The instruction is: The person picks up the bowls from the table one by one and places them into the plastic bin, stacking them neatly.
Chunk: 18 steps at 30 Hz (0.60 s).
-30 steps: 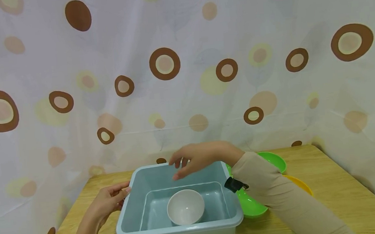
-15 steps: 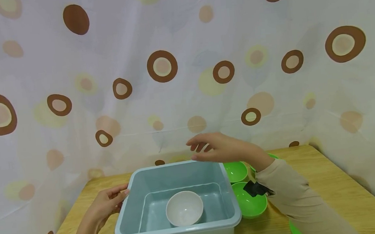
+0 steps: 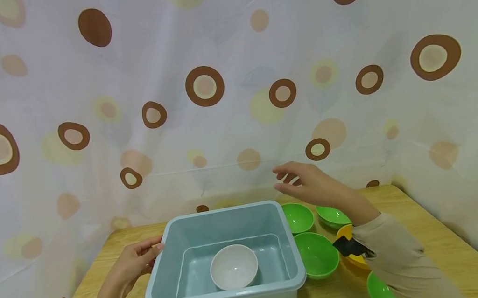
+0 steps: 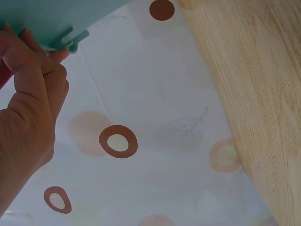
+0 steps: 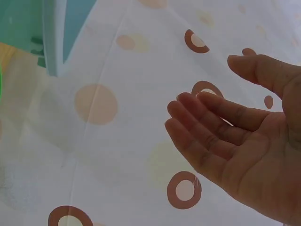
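Note:
A light blue rectangular basin (image 3: 225, 297) stands on the wooden table with one white bowl (image 3: 234, 267) inside it. My left hand (image 3: 132, 266) grips the basin's left rim, thumb on top and fingers curled beneath; the left wrist view shows the fingers (image 4: 35, 56) bent at the rim. My right hand (image 3: 309, 184) is raised in the air past the basin's far right corner, holding nothing. Its fingers are loosely bent and the palm shows in the right wrist view. Below it, right of the basin, are a green bowl (image 3: 298, 217) and another green bowl (image 3: 332, 215).
Closer to me, a third green bowl (image 3: 316, 255) sits beside the basin's right wall. A yellow bowl (image 3: 346, 232) is partly hidden by the right wrist, and one more green bowl (image 3: 378, 290) by the sleeve. A spotted curtain (image 3: 237, 121) hangs behind the table (image 3: 422, 228).
My right hand has moved from over the basin to the right and slightly up, uncovering the green bowls and part of the yellow one. My left hand stays on the rim.

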{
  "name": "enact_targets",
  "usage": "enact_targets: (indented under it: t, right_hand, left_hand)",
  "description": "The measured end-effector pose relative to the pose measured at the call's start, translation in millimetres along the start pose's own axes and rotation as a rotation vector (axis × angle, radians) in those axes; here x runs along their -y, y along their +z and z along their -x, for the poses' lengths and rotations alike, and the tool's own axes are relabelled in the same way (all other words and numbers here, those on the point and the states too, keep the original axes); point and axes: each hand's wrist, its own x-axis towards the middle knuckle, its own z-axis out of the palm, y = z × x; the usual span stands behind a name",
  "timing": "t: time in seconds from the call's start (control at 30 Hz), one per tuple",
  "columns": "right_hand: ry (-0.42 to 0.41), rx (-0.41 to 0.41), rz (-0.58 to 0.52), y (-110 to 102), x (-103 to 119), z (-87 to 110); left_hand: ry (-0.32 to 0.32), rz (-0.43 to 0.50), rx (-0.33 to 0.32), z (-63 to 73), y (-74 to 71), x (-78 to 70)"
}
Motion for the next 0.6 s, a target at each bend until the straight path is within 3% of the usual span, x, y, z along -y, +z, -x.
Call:
enact_targets:
  t: [0.3,0.6]
  right_hand:
    - [0.148,0.062,0.074,2.2,-14.3,12.9]
    - [0.189,0.147,0.17,17.2,-26.6,25.5]
  left_hand:
    - [0.002,0.003,-0.004,0.9,-0.3,0.4]
    - [0.019,0.006,0.017,-1.9,1.6,-1.2]
